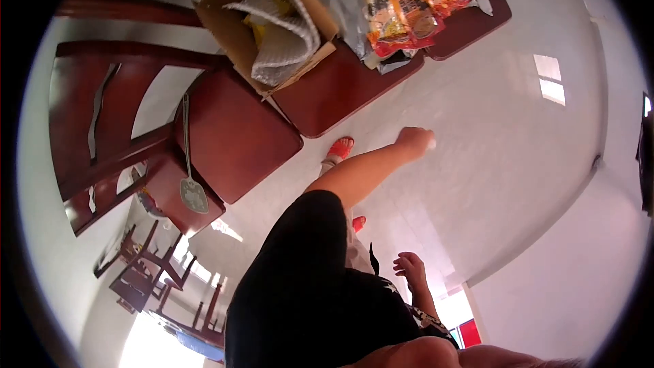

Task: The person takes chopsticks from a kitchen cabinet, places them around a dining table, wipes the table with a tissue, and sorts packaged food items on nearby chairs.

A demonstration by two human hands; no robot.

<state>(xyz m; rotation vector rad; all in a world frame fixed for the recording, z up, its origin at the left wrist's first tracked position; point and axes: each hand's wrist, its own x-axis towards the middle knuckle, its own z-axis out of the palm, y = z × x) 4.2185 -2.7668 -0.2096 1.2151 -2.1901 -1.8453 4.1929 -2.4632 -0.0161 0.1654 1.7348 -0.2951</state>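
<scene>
My left hand (413, 143) is stretched out over the pale floor, its fingers closed in a fist. A small whitish spot shows at the fist's edge, too small to name. Lower down and close to my body, my right hand (411, 267) hangs with its fingers loosely bent and apart, and I see nothing in it. Both hands are in the air, touching no furniture. Beyond the left hand stands a row of dark red wooden chairs (238, 133). On them are an open cardboard box (308, 76) with bubble wrap (289, 48) inside and several colourful food packets (402, 10).
A grey-green fly swatter (193, 195) lies across the chairs on the left. Grey plastic bags (338, 7) sit beside the packets. More wooden chairs (136, 279) stand at lower left. My feet in red sandals (342, 147) are on the floor. A white wall (545, 259) runs along the right.
</scene>
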